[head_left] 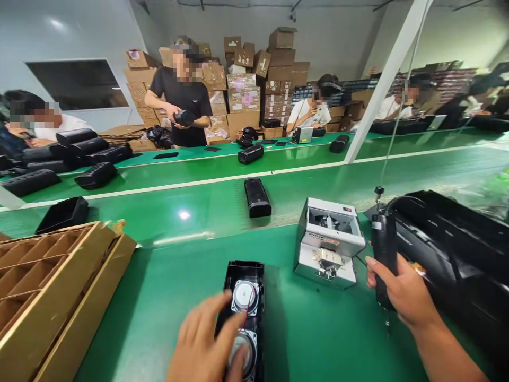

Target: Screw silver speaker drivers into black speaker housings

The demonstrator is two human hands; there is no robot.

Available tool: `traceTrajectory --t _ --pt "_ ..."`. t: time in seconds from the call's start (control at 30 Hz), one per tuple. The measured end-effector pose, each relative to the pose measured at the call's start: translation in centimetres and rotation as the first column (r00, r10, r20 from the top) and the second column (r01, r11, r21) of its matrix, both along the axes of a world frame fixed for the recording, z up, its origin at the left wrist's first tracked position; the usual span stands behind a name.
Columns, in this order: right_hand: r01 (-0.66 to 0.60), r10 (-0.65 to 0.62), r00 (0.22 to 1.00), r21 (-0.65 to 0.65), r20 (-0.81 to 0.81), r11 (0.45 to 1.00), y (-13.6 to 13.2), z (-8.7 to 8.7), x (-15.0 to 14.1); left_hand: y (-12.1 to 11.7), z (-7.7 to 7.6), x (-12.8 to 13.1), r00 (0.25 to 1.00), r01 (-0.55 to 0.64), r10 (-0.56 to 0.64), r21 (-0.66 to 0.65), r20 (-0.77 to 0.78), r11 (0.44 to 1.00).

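Observation:
My left hand (207, 339) lies with its fingers spread over an open black speaker housing (243, 276), touching the upper of two round speaker drivers (245, 297). A thin red wire runs between the drivers, and my hand partly hides the lower one (243, 353). My right hand (401, 289) grips a black electric screwdriver (384, 254) that hangs upright from a cord, its tip pointing down. Next to that hand stands a metal screw feeder (328, 241). A closed black speaker (257, 197) lies on the belt beyond my hands.
A cardboard divider tray (43, 281) sits at the left, with a black housing (62, 215) behind it. A large black case (449, 249) fills the right side. Beyond the green conveyor belt (191, 212), several co-workers (181, 101) handle black speakers before stacked cartons (244, 90).

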State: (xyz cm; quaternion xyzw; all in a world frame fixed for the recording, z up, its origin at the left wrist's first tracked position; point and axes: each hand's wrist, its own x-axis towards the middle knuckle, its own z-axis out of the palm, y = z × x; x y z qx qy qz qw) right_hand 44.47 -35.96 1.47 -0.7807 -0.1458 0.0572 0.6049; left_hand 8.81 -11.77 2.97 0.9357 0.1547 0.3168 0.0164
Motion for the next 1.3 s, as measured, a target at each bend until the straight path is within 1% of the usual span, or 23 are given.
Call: traceTrajectory --t 0.03,0.07,0.1,0.17,0.23,0.33,0.4,0.47,0.53,0.63,0.8,0.97,1.07,1.17,1.23,1.3 --pt "0.006 -0.006 1.0 0.006 0.004 1.0 0.0 0.0 -0.1 1.4 1.1 0.9 0.998 0.014 -0.016 -0.048 -0.058 0.999" --pt "0.019 -0.019 1.0 0.015 0.008 1.0 0.0 0.1 -0.2 2.7 1.9 1.9 0.991 0.08 -0.088 -0.079 -0.102 0.994" --pt "0.033 -0.033 0.999 0.025 0.012 0.999 -0.1 0.2 -0.4 3.8 2.4 2.8 0.98 0.12 -0.135 -0.108 -0.149 0.987" --pt "0.059 -0.059 0.998 0.049 0.008 0.997 -0.2 0.6 -0.7 5.2 2.6 4.4 0.956 0.15 -0.184 -0.16 -0.227 0.976" --pt "0.082 -0.082 0.997 0.073 -0.005 0.994 -0.1 0.9 -1.0 5.7 1.8 5.3 0.938 0.128 -0.19 -0.219 -0.29 0.967" --pt "0.116 -0.114 0.993 0.099 -0.023 0.988 0.1 1.1 -1.4 5.2 0.4 5.5 0.939 0.097 -0.195 -0.326 -0.283 0.94" --pt "0.124 -0.121 0.992 0.112 -0.032 0.986 0.2 1.1 -1.4 4.5 -0.2 5.2 0.964 0.035 -0.132 -0.383 -0.23 0.923" --pt "0.118 -0.114 0.993 0.124 -0.04 0.985 0.2 1.1 -1.5 4.1 -0.5 5.0 0.983 0.006 -0.077 -0.392 -0.166 0.92" --pt "0.111 -0.106 0.993 0.131 -0.043 0.985 0.1 1.1 -1.4 4.0 -0.4 4.9 0.991 0.029 -0.074 -0.357 -0.112 0.934" --pt "0.095 -0.089 0.995 0.142 -0.046 0.985 0.0 1.3 -1.4 4.1 -0.1 4.9 0.987 0.095 -0.129 -0.297 -0.095 0.95" --pt "0.066 -0.058 0.997 0.158 -0.054 0.985 0.0 1.2 -1.3 4.0 0.1 5.0 0.988 0.075 -0.104 -0.238 -0.111 0.968" --pt "0.055 -0.044 0.997 0.165 -0.067 0.985 0.0 1.2 -1.4 3.7 0.1 4.9 0.981 0.072 -0.118 -0.277 -0.155 0.958" --pt "0.05 -0.038 0.997 0.171 -0.072 0.984 0.0 1.3 -1.4 3.5 0.3 4.9 0.983 0.026 -0.085 -0.33 -0.164 0.943" --pt "0.047 -0.035 0.997 0.177 -0.07 0.983 0.0 1.4 -1.4 3.2 0.6 4.9 0.982 0.004 -0.071 -0.354 -0.174 0.935" --pt "0.049 -0.039 0.997 0.179 -0.063 0.983 0.1 1.4 -1.4 3.0 0.9 5.0 0.977 -0.024 -0.057 -0.372 -0.205 0.928" --pt "0.058 -0.05 0.997 0.178 -0.052 0.982 0.1 1.4 -1.3 2.8 1.2 5.1 0.966 -0.078 -0.031 -0.404 -0.257 0.912"
